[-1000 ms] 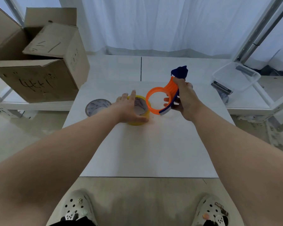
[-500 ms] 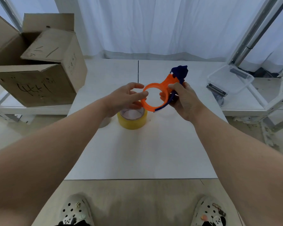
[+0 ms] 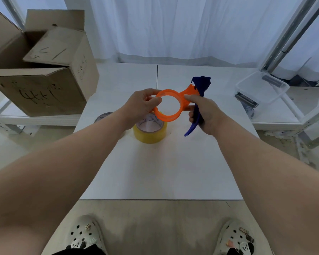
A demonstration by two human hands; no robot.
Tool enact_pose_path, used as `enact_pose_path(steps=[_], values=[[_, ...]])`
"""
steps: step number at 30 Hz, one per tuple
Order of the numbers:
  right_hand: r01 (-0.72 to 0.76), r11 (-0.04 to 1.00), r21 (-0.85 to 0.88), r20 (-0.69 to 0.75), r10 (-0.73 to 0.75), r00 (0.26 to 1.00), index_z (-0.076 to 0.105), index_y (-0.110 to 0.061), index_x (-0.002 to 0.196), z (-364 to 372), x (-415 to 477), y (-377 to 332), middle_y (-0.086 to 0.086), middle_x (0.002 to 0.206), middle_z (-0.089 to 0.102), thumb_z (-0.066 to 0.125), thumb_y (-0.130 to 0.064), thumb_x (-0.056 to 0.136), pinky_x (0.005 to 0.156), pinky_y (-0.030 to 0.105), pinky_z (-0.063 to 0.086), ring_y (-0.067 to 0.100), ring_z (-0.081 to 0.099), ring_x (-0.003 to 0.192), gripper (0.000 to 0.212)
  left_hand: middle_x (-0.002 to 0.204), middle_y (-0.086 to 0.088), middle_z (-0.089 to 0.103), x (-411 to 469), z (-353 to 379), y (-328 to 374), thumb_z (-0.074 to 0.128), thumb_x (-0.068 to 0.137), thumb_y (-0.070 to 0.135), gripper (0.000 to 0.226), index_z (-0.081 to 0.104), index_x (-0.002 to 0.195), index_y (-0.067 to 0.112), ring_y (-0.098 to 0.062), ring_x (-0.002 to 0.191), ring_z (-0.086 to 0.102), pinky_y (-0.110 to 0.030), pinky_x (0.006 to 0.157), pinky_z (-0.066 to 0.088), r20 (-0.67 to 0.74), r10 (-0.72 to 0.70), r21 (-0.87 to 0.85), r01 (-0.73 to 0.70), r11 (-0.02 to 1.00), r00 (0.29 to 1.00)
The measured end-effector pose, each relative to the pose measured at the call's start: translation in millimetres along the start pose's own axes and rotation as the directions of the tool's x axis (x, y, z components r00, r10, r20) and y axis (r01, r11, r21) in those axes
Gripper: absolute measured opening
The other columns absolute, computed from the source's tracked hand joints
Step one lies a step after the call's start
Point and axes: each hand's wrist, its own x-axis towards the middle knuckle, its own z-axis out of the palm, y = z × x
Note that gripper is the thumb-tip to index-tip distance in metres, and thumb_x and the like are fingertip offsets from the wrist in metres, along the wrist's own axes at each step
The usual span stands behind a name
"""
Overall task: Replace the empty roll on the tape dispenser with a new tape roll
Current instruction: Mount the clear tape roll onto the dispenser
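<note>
The tape dispenser is orange with a dark blue handle and cutter head, and hangs in the air above the white table. Its orange ring is bare inside. My right hand grips the blue handle, thumb on the orange neck. My left hand pinches the ring's left rim. The yellow tape roll lies flat on the table just below the ring, partly behind my left hand. A grey empty core lies flat to the left, mostly hidden by my left forearm.
An open cardboard box stands at the left on a low shelf. A clear plastic tub sits at the right beside metal frame posts. A white curtain hangs behind the table. My feet are at the table's near edge.
My left hand left the yellow roll on the table and rose to pinch the dispenser's ring. My right hand brought the dispenser nearer and turned it flatter.
</note>
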Motion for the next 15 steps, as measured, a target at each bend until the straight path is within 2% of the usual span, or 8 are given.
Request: enact_pose_path(steps=[4, 6, 8, 11, 13, 15], values=[[0.011, 0.999, 0.039, 0.036, -0.013, 0.999, 0.057, -0.015, 0.092, 1.9, -0.1, 5.0, 0.009, 0.080, 0.066, 0.066, -0.022, 0.085, 0.072, 0.029, 0.056, 0.019, 0.063, 0.071, 0.013, 0.115, -0.019, 0.062, 0.4, -3.8, -3.6, 0.054, 0.093, 0.025, 0.031, 0.060, 0.123, 0.018, -0.023, 0.094, 0.061, -0.029, 0.083, 0.052, -0.016, -0.014, -0.007, 0.014, 1.000, 1.000], [0.031, 0.999, 0.035, 0.029, -0.032, 0.999, 0.057, -0.015, 0.093, 1.4, 1.6, 5.2, 0.010, 0.084, 0.067, 0.066, -0.022, 0.086, 0.077, 0.032, 0.057, 0.022, 0.065, 0.077, 0.013, 0.115, -0.014, 0.063, 0.4, -3.6, -3.7, 0.055, 0.093, 0.030, 0.034, 0.059, 0.123, 0.016, -0.024, 0.102, 0.062, -0.028, 0.085, 0.051, -0.033, -0.023, -0.020, 0.022, 1.000, 0.999], [0.032, 0.999, 0.018, 0.022, -0.033, 0.999, 0.057, -0.013, 0.099, -0.4, 2.7, 5.8, 0.011, 0.088, 0.067, 0.066, -0.021, 0.086, 0.081, 0.034, 0.057, 0.023, 0.066, 0.082, 0.018, 0.117, -0.007, 0.062, 1.2, -3.8, -5.9, 0.055, 0.091, 0.040, 0.043, 0.057, 0.126, 0.014, -0.022, 0.110, 0.059, -0.025, 0.085, 0.047, -0.061, -0.001, 0.049, 0.004, 0.999, 0.998], [0.031, 0.999, -0.034, 0.001, -0.031, 1.000, 0.056, -0.007, 0.112, -5.6, 4.1, 5.9, 0.009, 0.087, 0.067, 0.067, -0.021, 0.085, 0.083, 0.034, 0.056, 0.022, 0.066, 0.080, 0.032, 0.140, -0.007, 0.045, 3.4, -6.5, -15.6, 0.059, 0.081, 0.057, 0.075, 0.040, 0.140, 0.016, -0.025, 0.128, 0.045, -0.033, 0.098, 0.041, -0.021, 0.004, 0.365, 0.004, 0.931, 1.000], [0.032, 0.998, -0.053, -0.042, -0.034, 0.999, 0.056, -0.008, 0.113, -10.1, 5.5, 5.8, 0.006, 0.087, 0.067, 0.068, -0.022, 0.085, 0.080, 0.033, 0.057, 0.020, 0.066, 0.078, 0.034, 0.151, -0.009, 0.028, 2.0, -7.8, -23.7, 0.066, 0.069, 0.065, 0.100, 0.024, 0.147, 0.019, -0.030, 0.138, 0.027, -0.044, 0.109, 0.032, 0.037, -0.066, 0.608, 0.030, 0.793, 0.997], [0.034, 0.997, -0.072, -0.107, -0.041, 0.993, 0.055, -0.010, 0.109, -14.2, 7.1, 6.6, 0.004, 0.087, 0.065, 0.068, -0.021, 0.084, 0.080, 0.032, 0.055, 0.018, 0.064, 0.078, 0.030, 0.154, -0.010, 0.017, -0.3, -6.9, -31.5, 0.069, 0.063, 0.067, 0.114, 0.012, 0.150, 0.021, -0.033, 0.142, 0.017, -0.048, 0.113, 0.024, 0.096, -0.158, 0.721, 0.041, 0.692, 0.983]])
